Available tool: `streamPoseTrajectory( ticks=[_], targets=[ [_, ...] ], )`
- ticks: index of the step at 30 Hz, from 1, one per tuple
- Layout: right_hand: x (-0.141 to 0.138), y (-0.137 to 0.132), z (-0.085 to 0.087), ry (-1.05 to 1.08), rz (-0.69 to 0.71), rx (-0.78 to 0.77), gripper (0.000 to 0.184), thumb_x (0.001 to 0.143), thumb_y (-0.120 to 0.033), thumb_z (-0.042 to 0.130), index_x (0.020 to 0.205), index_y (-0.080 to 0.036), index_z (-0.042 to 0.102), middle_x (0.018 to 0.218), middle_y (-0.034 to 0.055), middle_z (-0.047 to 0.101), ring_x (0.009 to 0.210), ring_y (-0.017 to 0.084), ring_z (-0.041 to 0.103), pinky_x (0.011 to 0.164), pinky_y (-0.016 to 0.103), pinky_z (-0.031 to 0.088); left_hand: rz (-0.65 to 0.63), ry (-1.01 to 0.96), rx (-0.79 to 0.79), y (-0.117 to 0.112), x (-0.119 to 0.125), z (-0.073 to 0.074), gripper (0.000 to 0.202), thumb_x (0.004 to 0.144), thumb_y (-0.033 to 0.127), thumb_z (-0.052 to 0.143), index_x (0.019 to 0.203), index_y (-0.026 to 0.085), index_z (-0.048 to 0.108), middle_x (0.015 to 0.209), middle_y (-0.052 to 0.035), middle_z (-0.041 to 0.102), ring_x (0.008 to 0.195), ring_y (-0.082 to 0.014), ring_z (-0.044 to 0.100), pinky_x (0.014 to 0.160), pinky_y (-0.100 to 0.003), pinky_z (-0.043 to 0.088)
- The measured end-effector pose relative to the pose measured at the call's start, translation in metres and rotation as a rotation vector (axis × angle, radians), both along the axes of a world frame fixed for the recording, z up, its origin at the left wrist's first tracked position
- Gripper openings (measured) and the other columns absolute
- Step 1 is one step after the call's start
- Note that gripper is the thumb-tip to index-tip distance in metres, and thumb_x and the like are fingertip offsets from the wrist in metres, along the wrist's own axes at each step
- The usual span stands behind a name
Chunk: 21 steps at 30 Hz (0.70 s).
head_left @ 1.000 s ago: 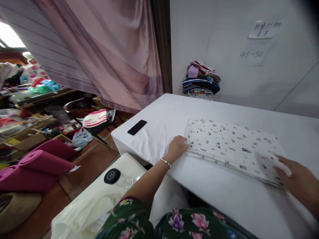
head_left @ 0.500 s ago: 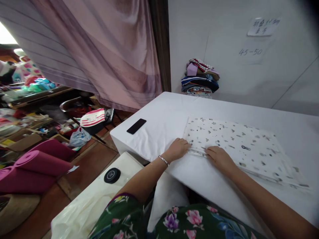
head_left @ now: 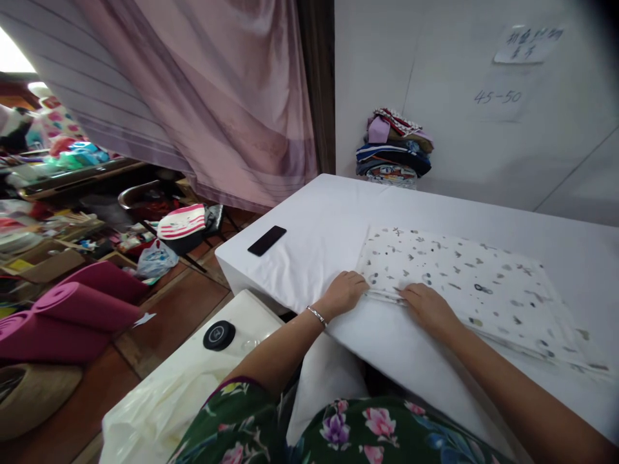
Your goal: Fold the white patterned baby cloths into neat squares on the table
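Observation:
A white folded cloth (head_left: 449, 270) with small grey and green prints lies flat on the table in layers. At its near left corner my left hand (head_left: 344, 294), a silver bracelet on the wrist, has its fingers closed on the edge. My right hand (head_left: 428, 309) pinches the same near edge a short way to the right, thumb and fingertips together on the layers. The undersides of both hands' fingertips are hidden.
The table (head_left: 333, 206) has a white cover, with a black phone (head_left: 267, 240) at its left. A black round object (head_left: 219, 336) sits on a lower white surface (head_left: 169, 370). Folded clothes (head_left: 394, 145) are stacked by the wall. Pink rolls (head_left: 87, 309) lie on the floor at left.
The view has shifted slightly, so the wall signs and clothes stack sit a little farther right. Both hands keep their places at the cloth's near edge.

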State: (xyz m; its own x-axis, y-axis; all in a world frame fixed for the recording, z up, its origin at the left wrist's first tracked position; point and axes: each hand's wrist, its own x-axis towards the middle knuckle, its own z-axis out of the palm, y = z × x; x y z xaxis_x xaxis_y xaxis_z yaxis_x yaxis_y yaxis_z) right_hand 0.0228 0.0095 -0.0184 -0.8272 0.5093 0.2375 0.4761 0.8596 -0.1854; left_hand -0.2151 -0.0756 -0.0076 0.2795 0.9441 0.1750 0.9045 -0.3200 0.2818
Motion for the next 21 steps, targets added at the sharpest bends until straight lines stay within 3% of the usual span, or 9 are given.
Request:
streamPoseTrajectory(
  ticks=[3,7,12,17,21],
  targets=[
    [-0.008,-0.005,0.004,0.012,0.029,-0.013,0.028,0.086,-0.025,0.041,0.106,-0.020,0.061,0.105,0.0096,0.059,0.093,0.022,0.052,0.079,0.037,0.044,0.065,-0.098,0.045,-0.006,-0.002,-0.001,0.032,0.080,0.010,0.047,0.107,0.023,0.058,0.111,-0.0041,0.058,0.106,-0.0179,0.048,0.092,-0.032,0.037],
    [-0.029,-0.012,0.004,0.022,0.055,-0.005,0.028,0.087,-0.024,0.042,0.109,-0.018,0.059,0.106,0.0110,0.057,0.094,0.024,0.051,0.081,0.038,0.043,0.367,-0.256,0.079,-0.015,-0.002,-0.006,0.033,0.077,0.018,0.054,0.110,0.021,0.054,0.110,-0.0049,0.057,0.103,-0.0184,0.050,0.090,-0.031,0.040],
    [-0.063,-0.016,0.005,0.032,0.057,0.007,0.025,0.087,-0.025,0.045,0.106,-0.016,0.059,0.101,0.0111,0.058,0.092,0.023,0.050,0.081,0.037,0.042,0.636,-0.203,0.033,-0.023,0.005,-0.010,0.020,0.077,0.032,0.061,0.091,0.019,0.059,0.095,-0.0048,0.059,0.094,-0.0202,0.052,0.084,-0.033,0.040],
    [-0.085,-0.016,0.003,0.042,0.063,-0.048,0.023,0.089,-0.022,0.041,0.099,-0.018,0.061,0.092,0.0083,0.059,0.088,0.021,0.052,0.077,0.034,0.042,0.620,-0.161,0.039,-0.024,0.012,-0.013,0.014,0.078,0.033,0.059,0.075,0.019,0.061,0.086,-0.0049,0.057,0.090,-0.0205,0.051,0.080,-0.033,0.039],
    [-0.086,-0.008,-0.006,0.196,0.017,-0.252,0.023,0.090,-0.026,0.039,0.090,-0.021,0.061,0.087,0.0043,0.059,0.085,0.018,0.053,0.075,0.031,0.043,0.601,-0.184,0.057,-0.023,0.015,-0.017,0.012,0.076,0.031,0.062,0.078,0.019,0.062,0.087,-0.0044,0.057,0.090,-0.0205,0.051,0.078,-0.033,0.039]
  ],
)
